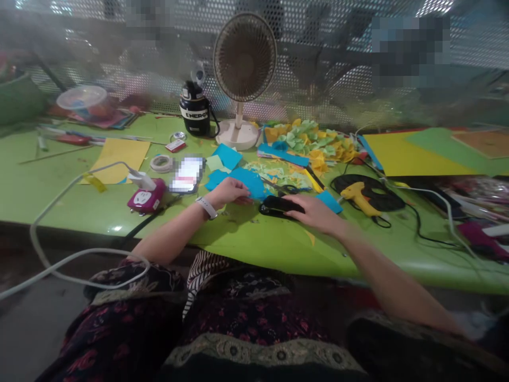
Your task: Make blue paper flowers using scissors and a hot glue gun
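Observation:
My left hand (229,193), wearing a pale watch band, is closed in a pinch at the near edge of blue paper (251,180); the fingers partly cover what they grip. My right hand (316,213) is wrapped over the back end of a black stapler (274,205), whose front points left toward the pinched fingers and the blue paper. Just behind the stapler lie dark-handled scissors (287,189). A small blue paper square (329,201) rests beyond my right hand, beside the tip of a yellow glue gun (360,199).
Cut green and yellow paper pieces (306,140) are heaped in front of a fan (244,58). Left of the hands are a phone (186,174), a tape roll (161,163) and a purple power adapter (146,196) with a white cable. Yellow sheets (413,156) lie at right.

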The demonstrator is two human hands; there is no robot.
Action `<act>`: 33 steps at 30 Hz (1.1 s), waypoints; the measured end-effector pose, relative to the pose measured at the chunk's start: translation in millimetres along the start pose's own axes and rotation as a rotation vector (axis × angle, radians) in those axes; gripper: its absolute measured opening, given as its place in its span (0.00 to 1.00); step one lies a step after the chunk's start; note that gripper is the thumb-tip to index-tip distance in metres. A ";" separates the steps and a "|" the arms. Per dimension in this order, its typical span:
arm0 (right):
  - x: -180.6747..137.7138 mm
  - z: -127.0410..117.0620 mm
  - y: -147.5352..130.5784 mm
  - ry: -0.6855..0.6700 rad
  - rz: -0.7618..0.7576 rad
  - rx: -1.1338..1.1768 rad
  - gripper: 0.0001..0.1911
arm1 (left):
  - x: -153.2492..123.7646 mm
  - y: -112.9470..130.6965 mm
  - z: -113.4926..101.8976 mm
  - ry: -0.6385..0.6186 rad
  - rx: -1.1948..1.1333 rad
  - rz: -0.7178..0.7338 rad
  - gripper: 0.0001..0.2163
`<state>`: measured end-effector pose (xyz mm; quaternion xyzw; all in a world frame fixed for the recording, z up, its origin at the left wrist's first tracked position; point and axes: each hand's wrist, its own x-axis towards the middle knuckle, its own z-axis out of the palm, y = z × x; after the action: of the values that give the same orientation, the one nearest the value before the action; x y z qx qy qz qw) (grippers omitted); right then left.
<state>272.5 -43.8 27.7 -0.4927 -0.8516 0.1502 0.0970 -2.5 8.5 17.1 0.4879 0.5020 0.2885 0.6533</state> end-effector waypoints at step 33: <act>66.3 -9.5 -43.3 0.191 0.022 0.112 0.28 | -19.5 -18.1 43.3 -0.106 -0.076 -0.088 0.09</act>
<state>207.5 -5.0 52.9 -0.5078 -0.8234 0.1509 0.2034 29.6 -29.9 8.4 0.4548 0.4762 0.2520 0.7091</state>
